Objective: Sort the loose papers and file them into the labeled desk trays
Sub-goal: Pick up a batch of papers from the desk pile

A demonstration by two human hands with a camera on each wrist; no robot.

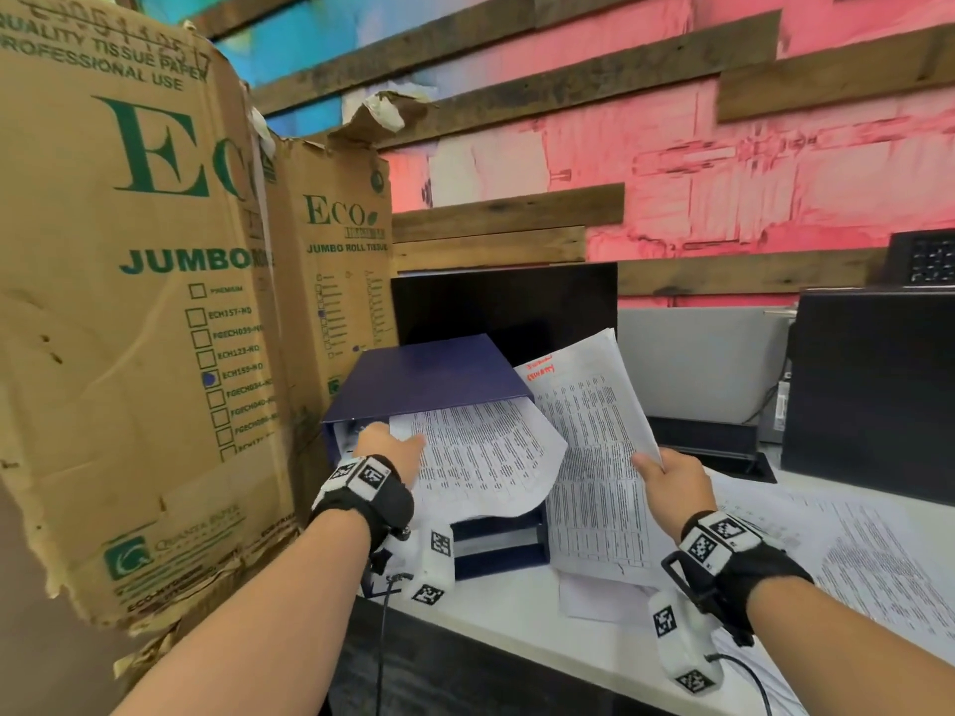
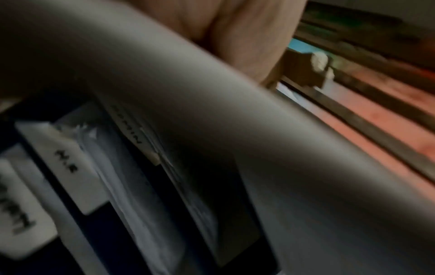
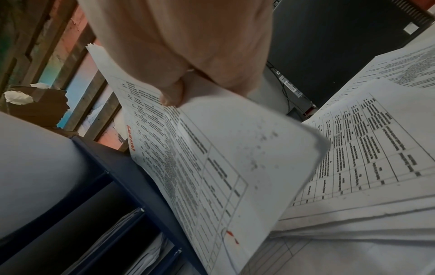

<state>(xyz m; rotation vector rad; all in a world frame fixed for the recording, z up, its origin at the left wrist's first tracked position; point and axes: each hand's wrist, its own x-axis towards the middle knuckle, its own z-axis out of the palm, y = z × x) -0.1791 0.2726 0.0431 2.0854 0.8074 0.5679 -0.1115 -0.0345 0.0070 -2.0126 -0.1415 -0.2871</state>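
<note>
A dark blue stacked tray unit (image 1: 429,374) stands at the desk's left end. Blurred white labels (image 2: 70,167) mark its tray fronts, and papers lie in the lower trays. A printed sheet (image 1: 480,452) sits half inside the top tray and droops forward. My left hand (image 1: 393,447) holds this sheet at its left edge by the tray mouth, thumb on top, fingers hidden. My right hand (image 1: 666,478) pinches a second printed sheet (image 1: 584,421) with red handwriting at its top, tilted upright beside the trays. In the right wrist view my thumb (image 3: 172,94) presses on that sheet (image 3: 212,158).
Two tall cardboard boxes (image 1: 129,302) crowd the trays' left side. A dark monitor (image 1: 506,302) stands behind the trays and a black computer case (image 1: 868,379) at the right. Several loose printed papers (image 1: 852,550) cover the white desk at the right.
</note>
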